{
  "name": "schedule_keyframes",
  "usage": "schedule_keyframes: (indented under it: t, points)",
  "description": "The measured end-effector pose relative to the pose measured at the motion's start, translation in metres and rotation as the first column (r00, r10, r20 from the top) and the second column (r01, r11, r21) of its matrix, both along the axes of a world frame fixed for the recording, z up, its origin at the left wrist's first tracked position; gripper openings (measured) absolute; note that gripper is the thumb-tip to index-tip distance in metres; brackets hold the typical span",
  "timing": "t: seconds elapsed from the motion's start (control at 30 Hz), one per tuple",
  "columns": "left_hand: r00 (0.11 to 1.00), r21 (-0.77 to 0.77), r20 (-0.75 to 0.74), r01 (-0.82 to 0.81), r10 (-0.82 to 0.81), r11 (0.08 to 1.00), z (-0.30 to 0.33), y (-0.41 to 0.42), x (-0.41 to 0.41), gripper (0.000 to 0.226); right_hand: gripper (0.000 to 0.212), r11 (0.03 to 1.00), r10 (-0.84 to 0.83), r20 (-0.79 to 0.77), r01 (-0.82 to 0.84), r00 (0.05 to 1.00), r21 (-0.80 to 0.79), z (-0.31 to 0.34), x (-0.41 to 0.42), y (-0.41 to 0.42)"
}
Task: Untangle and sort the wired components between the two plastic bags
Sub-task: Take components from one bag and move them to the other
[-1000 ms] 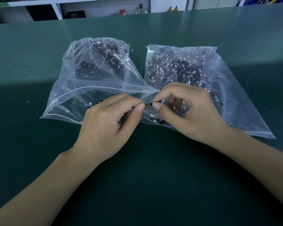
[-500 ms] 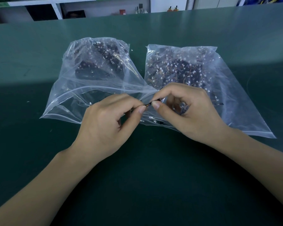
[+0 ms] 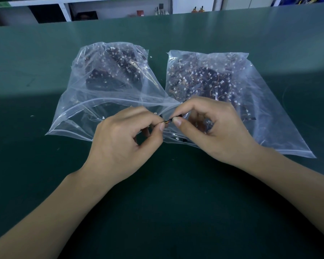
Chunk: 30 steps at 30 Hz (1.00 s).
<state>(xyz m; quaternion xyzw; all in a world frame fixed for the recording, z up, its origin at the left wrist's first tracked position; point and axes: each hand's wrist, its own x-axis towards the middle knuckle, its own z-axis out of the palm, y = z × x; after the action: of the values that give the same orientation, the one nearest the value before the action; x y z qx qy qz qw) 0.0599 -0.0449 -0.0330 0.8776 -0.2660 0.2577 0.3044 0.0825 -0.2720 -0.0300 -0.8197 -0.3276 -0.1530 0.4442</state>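
Observation:
Two clear plastic bags lie side by side on the green table. The left bag and the right bag each hold a dark heap of small wired components with white connectors. Between the bag mouths my left hand and my right hand pinch the two ends of one small wired component, thumb and forefinger closed on it. Most of the piece is hidden by my fingertips; only a short dark and orange stretch shows.
The green table stretches wide around the bags. A loose black piece lies inside the right bag near its mouth. White shelving with small items stands beyond the table's far edge.
Both hands stay pinched on the same small component; the fingertips have shifted only slightly. The bags have not moved.

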Motion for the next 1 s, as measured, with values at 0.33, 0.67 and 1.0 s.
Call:
schedule_keyframes:
  t: [0.33,0.67,1.0]
  points:
    - [1.0,-0.021,0.02,-0.01,0.01,1.0,-0.0002,0.0001,-0.0008,0.016,0.003,1.0,0.011,0.022,-0.011,1.0,-0.009,0.0009,0.0002,0.0005]
    - [1.0,-0.034,-0.004,-0.004,0.004,0.999,-0.0001,-0.0001,-0.0007,0.017,0.004,1.0,0.018,0.015,-0.018,1.0,-0.014,0.0001,0.0005,0.0012]
    - [0.999,0.004,-0.033,0.004,-0.004,1.0,-0.0022,0.0014,0.0012,0.015,0.004,1.0,0.03,-0.039,-0.03,0.999,-0.009,-0.002,0.0043,-0.0015]
